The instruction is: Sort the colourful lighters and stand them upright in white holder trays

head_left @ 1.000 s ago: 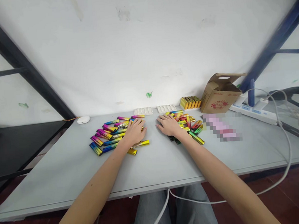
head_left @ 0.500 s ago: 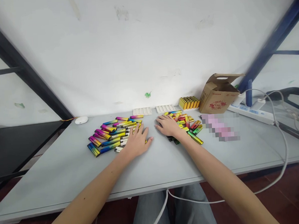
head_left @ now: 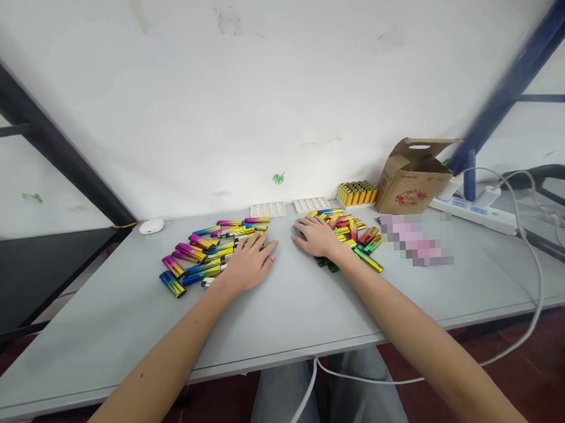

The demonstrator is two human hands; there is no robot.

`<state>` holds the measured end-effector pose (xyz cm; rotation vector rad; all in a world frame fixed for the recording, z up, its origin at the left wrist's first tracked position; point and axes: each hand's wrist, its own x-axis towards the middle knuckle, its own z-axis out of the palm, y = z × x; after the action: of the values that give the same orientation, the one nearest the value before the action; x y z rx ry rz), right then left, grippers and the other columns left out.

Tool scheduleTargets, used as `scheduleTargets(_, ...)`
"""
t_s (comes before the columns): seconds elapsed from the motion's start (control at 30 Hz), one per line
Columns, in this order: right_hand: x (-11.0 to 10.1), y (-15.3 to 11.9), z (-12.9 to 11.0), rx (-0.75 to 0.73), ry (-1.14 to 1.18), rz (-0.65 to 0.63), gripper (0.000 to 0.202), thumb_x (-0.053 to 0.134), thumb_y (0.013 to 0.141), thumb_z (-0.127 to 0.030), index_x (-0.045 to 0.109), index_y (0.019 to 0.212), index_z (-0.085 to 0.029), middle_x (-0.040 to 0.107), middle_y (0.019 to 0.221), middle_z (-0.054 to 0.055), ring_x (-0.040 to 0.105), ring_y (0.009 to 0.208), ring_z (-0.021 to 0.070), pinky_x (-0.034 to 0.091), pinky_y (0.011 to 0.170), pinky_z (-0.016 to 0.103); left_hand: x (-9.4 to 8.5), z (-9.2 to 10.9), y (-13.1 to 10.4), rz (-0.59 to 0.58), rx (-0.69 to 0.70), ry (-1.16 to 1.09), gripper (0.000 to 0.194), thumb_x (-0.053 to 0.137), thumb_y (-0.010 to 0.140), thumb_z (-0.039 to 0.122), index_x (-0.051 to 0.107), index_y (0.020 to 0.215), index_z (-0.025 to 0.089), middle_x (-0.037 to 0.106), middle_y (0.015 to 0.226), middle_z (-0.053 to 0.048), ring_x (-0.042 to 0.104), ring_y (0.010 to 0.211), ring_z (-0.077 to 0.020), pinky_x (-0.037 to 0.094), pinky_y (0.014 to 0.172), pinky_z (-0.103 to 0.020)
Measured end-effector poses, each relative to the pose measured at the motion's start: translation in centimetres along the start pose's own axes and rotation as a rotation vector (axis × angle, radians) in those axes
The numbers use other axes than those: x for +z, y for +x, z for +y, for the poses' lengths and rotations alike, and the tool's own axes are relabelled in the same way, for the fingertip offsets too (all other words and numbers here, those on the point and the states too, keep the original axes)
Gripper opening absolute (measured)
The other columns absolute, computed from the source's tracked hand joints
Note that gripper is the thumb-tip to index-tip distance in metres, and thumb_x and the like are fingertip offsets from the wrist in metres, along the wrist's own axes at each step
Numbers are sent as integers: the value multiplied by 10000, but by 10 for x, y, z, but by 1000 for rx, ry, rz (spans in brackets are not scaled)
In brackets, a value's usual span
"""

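Note:
My left hand (head_left: 250, 262) lies palm down with its fingers spread, over the right edge of a pile of shiny lighters (head_left: 203, 242) in magenta, blue and yellow. A few white-ended ones peek out beside the wrist. Palm down too, my right hand (head_left: 316, 236) rests on the left part of a second pile of lighters (head_left: 370, 260), coloured red, yellow and green. Neither hand grips anything that I can see; whatever is under the palms is hidden. A strip of bare grey table separates the two hands.
Two white slotted trays (head_left: 268, 210) stand against the wall. Right of them are a tray packed with upright yellow-orange cylinders (head_left: 357, 193) and an opened cardboard box (head_left: 404, 189). A white case (head_left: 151, 226), a blurred pink item (head_left: 414, 239), a power strip (head_left: 476, 216) and a white cable (head_left: 539, 274) surround the piles.
My left hand has slid a little to the left, and the magenta-blue pile has shifted left with it. My right hand and its pile have hardly moved.

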<state>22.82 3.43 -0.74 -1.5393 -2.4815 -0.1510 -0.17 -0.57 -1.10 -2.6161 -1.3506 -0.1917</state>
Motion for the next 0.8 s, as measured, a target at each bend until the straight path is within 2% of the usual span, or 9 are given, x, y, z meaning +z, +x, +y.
scheduleTargets(0.27, 2, 1, 1, -2, 2, 2, 384, 433, 952, -409, 600, 1204, -172, 563, 1315, 120, 463, 1243, 268, 285, 1075, 415, -3, -4, -3, -16, 1, -2, 468, 241, 990, 307, 490, 1368, 187, 415, 1495, -118, 328, 1403, -276, 263, 1141, -469)
scheduleTargets(0.4, 1, 0, 0, -3, 7, -5, 379, 431, 953, -407, 602, 1193, -170, 568, 1307, 124, 457, 1250, 267, 284, 1072, 413, -9, 0, 0, -1, -49, -74, 509, 286, 981, 405, 430, 1414, 180, 383, 1507, -142, 307, 1412, -286, 266, 1145, -479)
scheduleTargets(0.57, 0, 0, -1, -1, 2, 1, 384, 424, 955, -412, 601, 1188, -165, 579, 1294, 123, 458, 1244, 269, 291, 1066, 409, -11, 3, 26, 22, -77, -85, 563, 272, 973, 487, 415, 1419, 175, 323, 1543, -141, 236, 1445, -283, 234, 1152, -489)
scheduleTargets(0.7, 0, 0, -1, 10, 11, -7, 391, 427, 953, -417, 587, 1206, -166, 564, 1317, 120, 439, 1263, 260, 267, 1085, 412, 0, 1, 50, 28, -161, -72, 567, 278, 968, 492, 422, 1402, 156, 353, 1526, -161, 273, 1426, -305, 249, 1126, -522)
scheduleTargets(0.8, 0, -1, -1, 5, 11, -1, 393, 427, 952, -413, 585, 1211, -163, 553, 1336, 121, 432, 1272, 262, 268, 1085, 413, 10, -2, 58, 10, -141, -38, 547, 288, 963, 495, 471, 1351, 155, 391, 1505, -156, 305, 1413, -290, 268, 1118, -499)
